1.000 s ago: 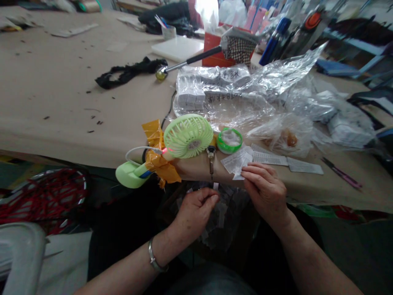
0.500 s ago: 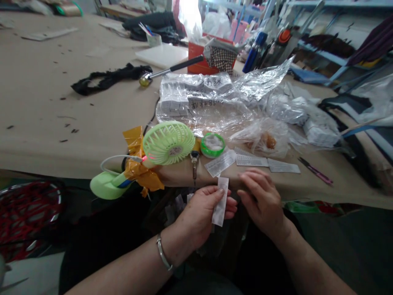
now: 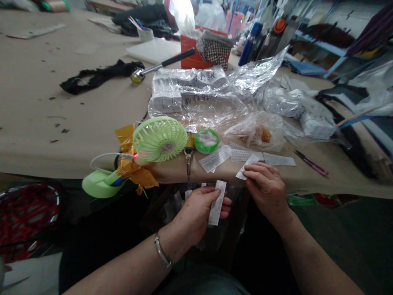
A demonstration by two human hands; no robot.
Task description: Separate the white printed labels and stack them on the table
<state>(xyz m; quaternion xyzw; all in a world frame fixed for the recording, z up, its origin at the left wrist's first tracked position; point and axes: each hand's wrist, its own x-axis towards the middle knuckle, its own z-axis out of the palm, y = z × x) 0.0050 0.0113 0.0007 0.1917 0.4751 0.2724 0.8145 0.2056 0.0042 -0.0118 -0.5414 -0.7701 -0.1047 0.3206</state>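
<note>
My left hand [image 3: 202, 211] pinches a narrow white label [image 3: 217, 205] between thumb and fingers, just in front of the table edge. To its right, my right hand [image 3: 267, 189] is closed on the end of a small printed label [image 3: 246, 167] at the table's edge. More printed labels [image 3: 215, 157] lie flat on the table near the right hand, some overlapping. A soldering iron [image 3: 188, 162] points down over the edge, left of the labels. Beside it stands a green-rimmed tub [image 3: 206, 140] with white wadding inside.
A green fan [image 3: 160, 139] is taped at the table edge on the left. Clear plastic bags [image 3: 211, 108] of white bundles lie behind the labels. Purple-handled tweezers or snips [image 3: 311, 163] lie at right. A metal-headed tool [image 3: 162, 65] and black cloth [image 3: 101, 77] lie further back.
My right hand, which was over the table edge with no label visible in it, now grips a small printed label. My left hand keeps its label. The view has shifted slightly.
</note>
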